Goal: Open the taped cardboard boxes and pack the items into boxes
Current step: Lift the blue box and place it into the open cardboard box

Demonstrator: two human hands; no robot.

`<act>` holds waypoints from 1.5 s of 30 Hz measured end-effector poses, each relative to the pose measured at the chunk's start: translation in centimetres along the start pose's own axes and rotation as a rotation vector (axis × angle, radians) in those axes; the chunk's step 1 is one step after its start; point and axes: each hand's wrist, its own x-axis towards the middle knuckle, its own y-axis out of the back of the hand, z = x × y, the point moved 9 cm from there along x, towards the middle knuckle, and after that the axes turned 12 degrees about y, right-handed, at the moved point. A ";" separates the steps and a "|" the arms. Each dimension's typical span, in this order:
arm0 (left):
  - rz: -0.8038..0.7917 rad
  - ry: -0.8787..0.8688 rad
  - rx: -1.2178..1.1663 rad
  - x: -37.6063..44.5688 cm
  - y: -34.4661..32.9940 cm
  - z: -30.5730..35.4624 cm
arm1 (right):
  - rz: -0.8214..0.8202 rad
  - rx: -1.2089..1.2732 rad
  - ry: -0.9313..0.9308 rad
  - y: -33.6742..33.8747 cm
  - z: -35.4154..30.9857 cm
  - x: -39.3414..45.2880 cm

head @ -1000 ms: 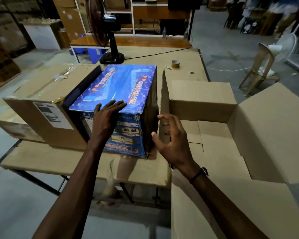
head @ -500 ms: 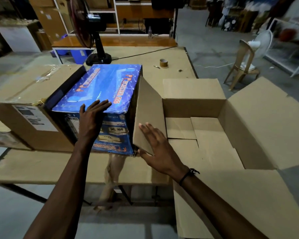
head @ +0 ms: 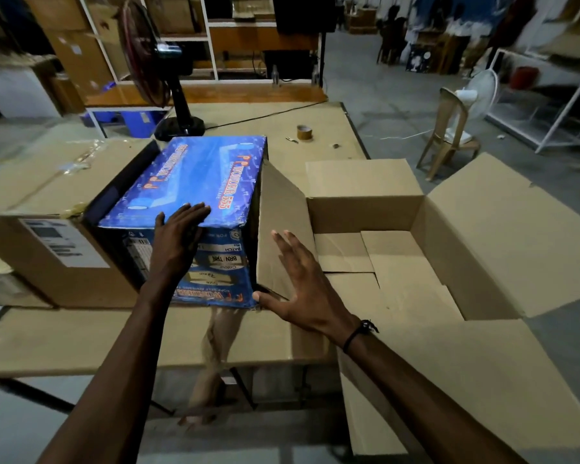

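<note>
We count three boxes on the table: one blue box, one sealed box at its left, and one open box at its right, with four flaps folded out. We see two hands, the left hand and the right hand, and one wristband. Farther back we count one tape roll, two fans, a dark fan and a white fan, and one chair.
</note>
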 end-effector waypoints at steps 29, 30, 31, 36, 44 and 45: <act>0.218 0.205 -0.053 5.0 10.5 -1.5 | -0.168 -0.187 0.016 -3.3 -3.1 16.1; 0.200 0.214 -0.039 6.2 10.4 -2.0 | -0.186 -0.210 0.003 -3.6 -3.0 16.2; 0.176 0.229 -0.017 7.6 10.2 -2.7 | -0.202 -0.229 -0.009 -3.8 -2.8 16.4; 0.027 0.228 0.061 14.8 8.6 -5.4 | -0.275 -0.269 -0.075 -5.0 -2.3 16.9; -0.207 0.179 0.104 25.9 5.1 -9.4 | -0.229 -0.303 -0.249 -6.5 -1.4 16.7; -0.242 0.158 0.130 26.9 4.6 -9.7 | -0.200 -0.323 -0.285 -6.5 -1.4 16.6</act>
